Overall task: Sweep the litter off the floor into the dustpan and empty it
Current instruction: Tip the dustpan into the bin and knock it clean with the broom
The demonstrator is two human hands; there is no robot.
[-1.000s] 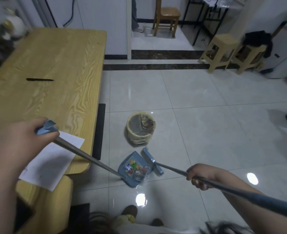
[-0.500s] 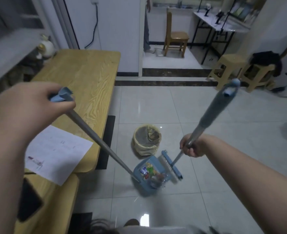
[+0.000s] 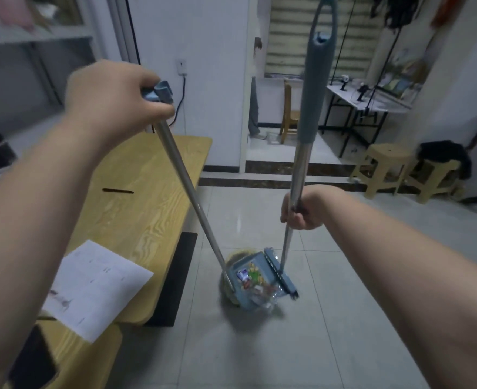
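My left hand (image 3: pixel 111 102) grips the blue top of the dustpan's long metal handle (image 3: pixel 189 192). The blue dustpan (image 3: pixel 252 282) hangs over the yellow waste basket (image 3: pixel 238 252), hiding most of it, and holds colourful wrappers (image 3: pixel 252 277) and clear plastic. My right hand (image 3: pixel 299 210) is closed round the broom's metal shaft (image 3: pixel 302 153), which stands nearly upright. The blue broom head (image 3: pixel 281 272) rests against the dustpan's right edge.
A long wooden table (image 3: pixel 144 192) with a sheet of paper (image 3: pixel 97 284) and a dark phone (image 3: pixel 32 357) runs along the left. Two beige stools (image 3: pixel 386 167) stand at the back right. A wooden chair (image 3: pixel 289 113) and a person's legs (image 3: pixel 254 108) are in the doorway.
Both hands have risen. The dustpan with the litter has moved from the floor in front of the basket to over it. The broom shaft has swung from slanted to nearly upright.
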